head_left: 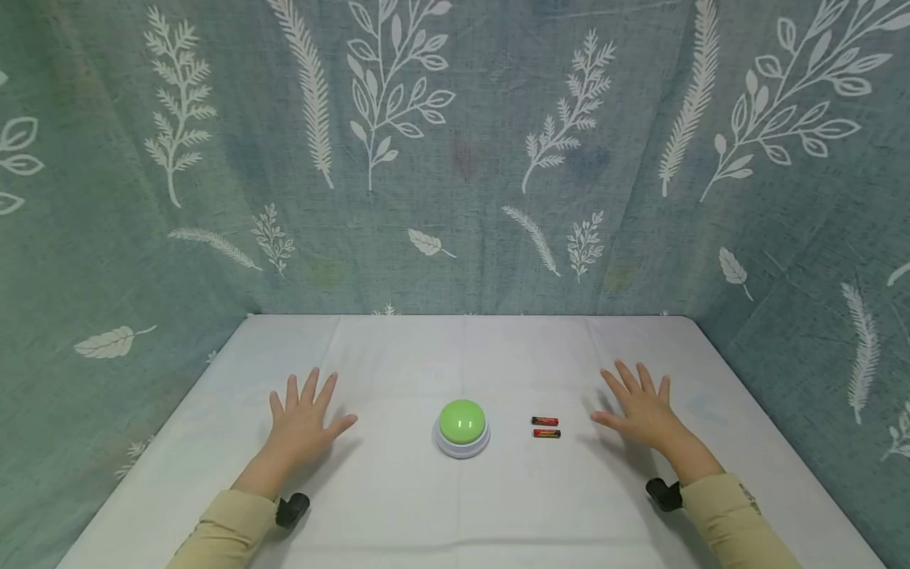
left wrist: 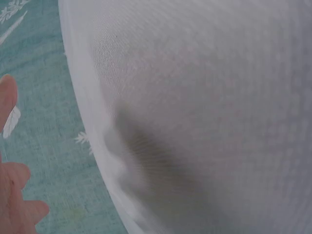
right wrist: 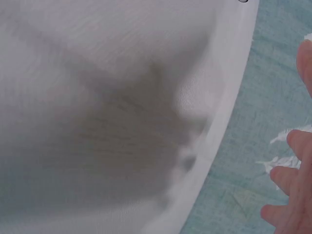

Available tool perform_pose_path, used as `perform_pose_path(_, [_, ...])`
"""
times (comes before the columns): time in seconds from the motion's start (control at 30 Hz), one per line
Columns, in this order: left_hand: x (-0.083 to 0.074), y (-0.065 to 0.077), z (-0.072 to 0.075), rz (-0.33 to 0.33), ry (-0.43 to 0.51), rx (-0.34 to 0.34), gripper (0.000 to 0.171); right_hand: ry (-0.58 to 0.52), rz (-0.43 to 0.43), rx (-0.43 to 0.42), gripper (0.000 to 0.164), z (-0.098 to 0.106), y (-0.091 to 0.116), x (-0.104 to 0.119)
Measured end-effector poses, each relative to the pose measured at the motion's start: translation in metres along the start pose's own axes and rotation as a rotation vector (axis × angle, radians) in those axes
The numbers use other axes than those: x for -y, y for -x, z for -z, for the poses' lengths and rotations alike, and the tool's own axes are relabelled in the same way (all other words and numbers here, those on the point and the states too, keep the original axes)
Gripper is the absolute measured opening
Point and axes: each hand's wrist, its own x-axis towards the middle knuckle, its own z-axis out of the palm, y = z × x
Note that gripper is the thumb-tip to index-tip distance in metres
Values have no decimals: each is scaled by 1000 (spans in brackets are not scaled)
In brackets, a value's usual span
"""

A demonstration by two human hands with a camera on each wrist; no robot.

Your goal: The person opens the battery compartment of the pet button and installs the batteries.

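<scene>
A round push button (head_left: 462, 423) with a glossy green dome and a pale grey base stands near the middle of the white table. To its right lie two small red and black batteries, an upper one (head_left: 544, 421) and a lower one (head_left: 547, 434), roughly parallel. My left hand (head_left: 298, 425) is spread flat with straight fingers, left of the button and holding nothing. On the other side my right hand (head_left: 642, 412) is spread the same way, its thumb nearest the batteries. Only fingertips of each hand appear in the wrist views, with hand shadows on the cloth.
White cloth covers the table (head_left: 398, 356). A green curtain (head_left: 462, 237) with white leaf prints hangs behind it and along both sides. Black wrist devices (head_left: 292, 510) sit at the cuffs of the beige sleeves (head_left: 231, 525).
</scene>
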Motion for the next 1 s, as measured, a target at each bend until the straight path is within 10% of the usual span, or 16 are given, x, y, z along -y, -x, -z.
perform_pose_path(0.33, [-1,1,0,6,-3,11,86,-2,40,6,81,0,-4,13])
perform_pose_path(1.0, [-63,-14,-23,-97,367,177,87,-281,186,65,76,-12,-30,73])
